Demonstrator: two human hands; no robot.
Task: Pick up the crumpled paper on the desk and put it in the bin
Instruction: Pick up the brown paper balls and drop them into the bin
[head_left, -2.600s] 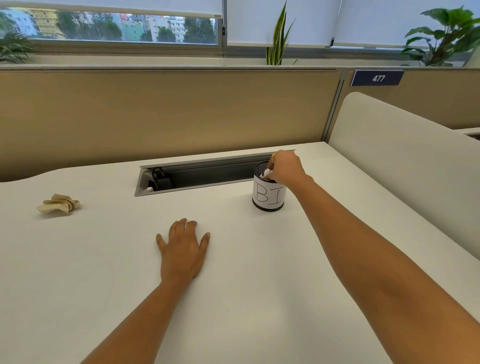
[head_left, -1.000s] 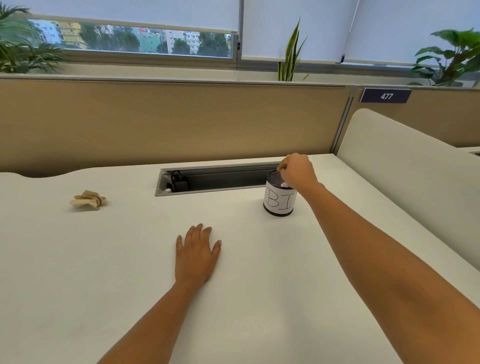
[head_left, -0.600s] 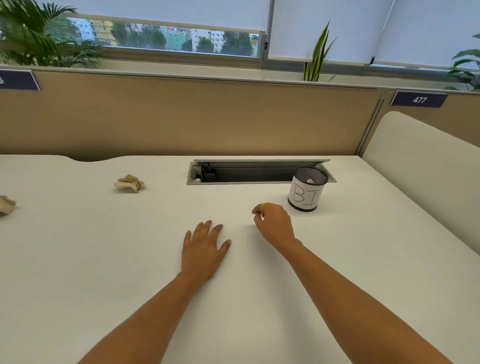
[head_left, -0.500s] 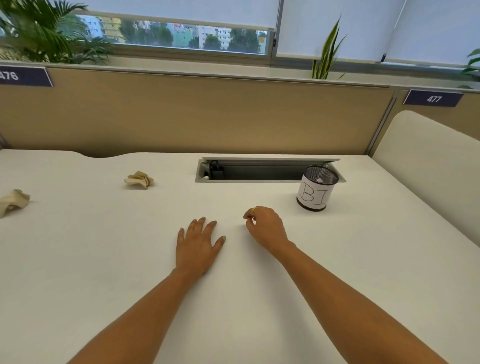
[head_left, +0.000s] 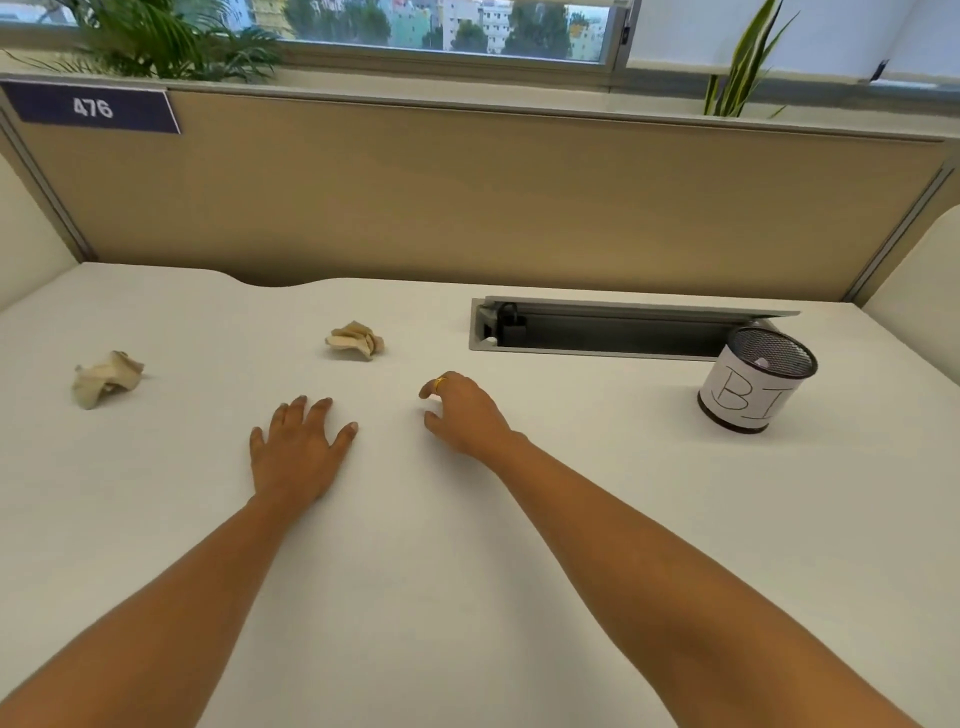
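Crumpled paper (head_left: 356, 340) lies on the desk (head_left: 571, 493), ahead and slightly left of the right hand (head_left: 465, 415), its longer side running left to right. That hand looks nearer to it than the left hand (head_left: 296, 449). The right fingers (head_left: 439, 384) are loosely curled and hold nothing; the left rests flat, fingers straight. A second wad (head_left: 106, 378) sits far left, and the bin (head_left: 753, 387) well right.

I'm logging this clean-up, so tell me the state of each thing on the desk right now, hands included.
left hand: open, flat on the desk.
right hand: loosely curled, holding nothing.
middle crumpled paper: lying on the desk, untouched.
far-left crumpled paper: lying on the desk, untouched.
bin: upright, something white inside.
cable tray: open.
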